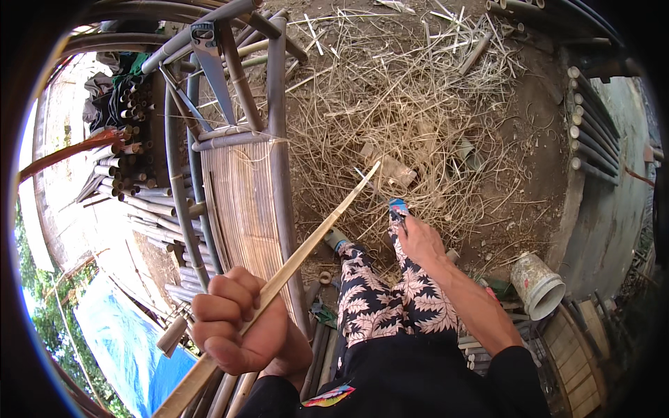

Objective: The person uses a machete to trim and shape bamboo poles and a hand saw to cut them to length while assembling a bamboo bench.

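Observation:
My left hand (240, 320) is closed round a long, pale bamboo strip (313, 240), which slants from the lower left up to the middle of the view. Over my right knee, my right hand (421, 240) is closed on the dark handle of a knife (368, 178). Its thin blade points up and left, close beside the strip's far end; whether they touch I cannot tell. A blue patch (398, 205) shows on the knee just ahead of my right fingers. My fingers hide most of the knife's handle.
Thin bamboo shavings (411, 118) cover the ground ahead. A bamboo bench (244, 188) stands at left, with a handsaw (212, 66) hanging on its frame. A dirty white bucket (538, 285) lies tipped at right. Stacked bamboo poles (589, 132) and a blue tarp (129, 341) flank me.

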A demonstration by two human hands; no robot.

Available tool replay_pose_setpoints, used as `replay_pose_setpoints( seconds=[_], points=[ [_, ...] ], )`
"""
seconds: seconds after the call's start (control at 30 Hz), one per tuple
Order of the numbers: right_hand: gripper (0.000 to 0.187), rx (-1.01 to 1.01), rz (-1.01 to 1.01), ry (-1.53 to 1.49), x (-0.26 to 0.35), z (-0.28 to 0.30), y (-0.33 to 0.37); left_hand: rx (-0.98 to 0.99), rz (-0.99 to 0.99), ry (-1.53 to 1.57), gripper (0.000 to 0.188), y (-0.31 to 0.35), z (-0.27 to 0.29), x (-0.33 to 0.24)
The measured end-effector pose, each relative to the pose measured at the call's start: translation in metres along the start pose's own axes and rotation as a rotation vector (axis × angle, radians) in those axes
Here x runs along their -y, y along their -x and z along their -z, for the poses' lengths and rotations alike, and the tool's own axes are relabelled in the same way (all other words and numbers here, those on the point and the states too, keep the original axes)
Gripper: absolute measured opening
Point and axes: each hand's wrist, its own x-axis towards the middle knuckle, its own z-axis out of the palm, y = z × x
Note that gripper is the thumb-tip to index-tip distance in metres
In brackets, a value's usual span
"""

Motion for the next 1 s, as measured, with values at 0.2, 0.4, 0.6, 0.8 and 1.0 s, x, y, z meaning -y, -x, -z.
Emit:
replay_pose_setpoints(
  seconds=[0.2, 0.4, 0.6, 0.8, 1.0],
  points=[
    [0.031, 0.046, -0.154, -0.006, -0.058, -0.02, -0.037, 0.035, 0.019, -0.148, 0.046, 0.015, 0.029, 0.061],
    [0.029, 0.074, 0.159, 0.005, -0.103, -0.108, -0.125, 0.027, 0.115, -0.086, 0.045, 0.063, 0.043, 0.145],
    [0.019, 0.096, 0.163, 0.163, -0.19, -0.206, -0.213, -0.032, 0.114, 0.024, 0.041, 0.075, 0.046, 0.155],
    [0.021, -0.319, 0.74, -0.187, -0.125, -0.216, -0.206, -0.112, 0.034, -0.057, 0.042, 0.077, 0.048, 0.166],
    [0.022, 0.066, -0.331, -0.001, -0.222, -0.246, -0.247, 0.011, 0.244, 0.167, 0.041, 0.067, 0.067, 0.152]
  ],
)
